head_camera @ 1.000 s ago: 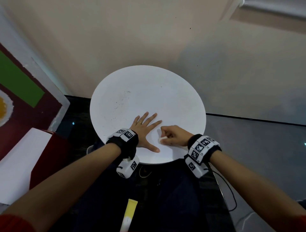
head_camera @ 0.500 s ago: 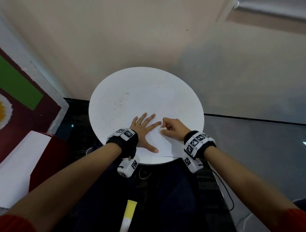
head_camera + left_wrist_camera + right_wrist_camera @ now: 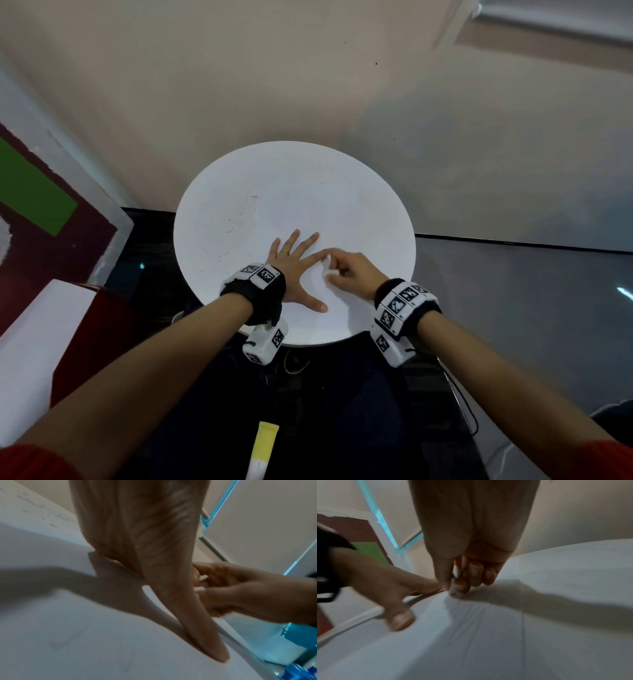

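**A:** Head view, and the left hand (image 3: 294, 270) is flat on the round white table (image 3: 239, 192), palm down, fingers fanned wide, thumb stuck out toward the near edge. There's a ring (image 3: 284, 252) on one finger.

**B:** And the right hand (image 3: 352, 274) is tucked in close beside it, fingers curled and pinching a thin white stick (image 3: 329, 271). Chalk, crayon or pencil, I can't tell.

**A:** The right wrist view settles the grip. The white stick (image 3: 455, 584) sits between the thumb and the first fingers, tilted, with its tip down on a sheet of paper (image 3: 471, 628).

**B:** Where's that tip, exactly?

**A:** Just beside the left index finger, in the gap between index and thumb. The tip is so close to the finger that I can't say whether they touch.

**B:** The left wrist camera agrees (blurry, mind you): the thumb is pressed flat on the sheet, and the right hand (image 3: 240, 592) beyond it is closed round the stick (image 3: 199, 588).

**A:** White paper on a white tabletop, so its edges barely show from above.

**B:** Off the table, a yellow tube (image 3: 265, 442) lies on the dark lap below, and a red and white box (image 3: 41, 342) sits off to the left.
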The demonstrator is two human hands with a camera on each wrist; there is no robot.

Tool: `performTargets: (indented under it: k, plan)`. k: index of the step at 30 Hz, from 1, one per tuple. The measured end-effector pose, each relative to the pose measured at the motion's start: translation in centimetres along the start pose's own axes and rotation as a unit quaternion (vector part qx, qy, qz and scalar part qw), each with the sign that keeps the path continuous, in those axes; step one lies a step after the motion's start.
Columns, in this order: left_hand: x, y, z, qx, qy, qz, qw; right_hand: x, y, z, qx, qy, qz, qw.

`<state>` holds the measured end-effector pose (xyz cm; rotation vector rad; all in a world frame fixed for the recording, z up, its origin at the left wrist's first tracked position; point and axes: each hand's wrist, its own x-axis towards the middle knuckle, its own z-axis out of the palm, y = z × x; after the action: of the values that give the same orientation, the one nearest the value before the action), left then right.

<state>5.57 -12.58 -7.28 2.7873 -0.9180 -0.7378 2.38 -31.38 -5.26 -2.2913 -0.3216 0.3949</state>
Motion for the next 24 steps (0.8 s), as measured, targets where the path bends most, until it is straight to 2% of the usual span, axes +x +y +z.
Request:
performTargets:
  k: [2,3,4,7,8,12,13,16,18,22,24]
  plan:
    - [0.1,0.0,0.1,-0.009,0.005,0.001,1.000,-1.2,0.1,0.6,0.005,-0.076,-0.003,0.997]
    - [0.1,0.0,0.1,-0.011,0.005,0.002,1.000,-1.3,0.2,0.4,0.006,-0.092,-0.002,0.996]
    - [0.1,0.0,0.1,-0.013,0.005,0.003,1.000,-0.8,0.2,-0.1,0.008,-0.078,0.002,0.997]
    - [0.2,0.0,0.1,-0.015,0.004,0.002,1.000,1.1,0.7,-1.2,0.001,0.026,0.030,0.999]
    - [0.2,-0.1,0.1,-0.015,0.004,0.001,1.000,1.0,0.7,-1.2,-0.004,0.026,0.032,0.999]
    - [0.2,0.0,0.2,-0.014,0.008,0.001,1.000,-1.6,0.5,-0.4,0.032,-0.104,0.012,0.994]
    - [0.2,0.0,0.2,-0.014,0.008,0.002,1.000,-1.4,0.5,-0.8,0.032,-0.106,0.011,0.994]
    - [0.2,-0.2,0.2,-0.010,0.006,0.005,1.000,0.7,0.3,-1.7,0.021,-0.010,0.013,1.000]
    - [0.3,-0.2,0.2,-0.008,0.005,0.003,1.000,0.5,0.4,-1.3,0.016,0.008,0.018,1.000]
    - [0.1,-0.1,0.1,-0.012,0.005,0.001,1.000,-2.0,0.6,-0.3,0.027,-0.117,0.004,0.993]
    - [0.2,0.0,0.2,-0.010,0.008,0.001,1.000,-0.9,0.5,-1.1,0.031,-0.097,0.010,0.995]
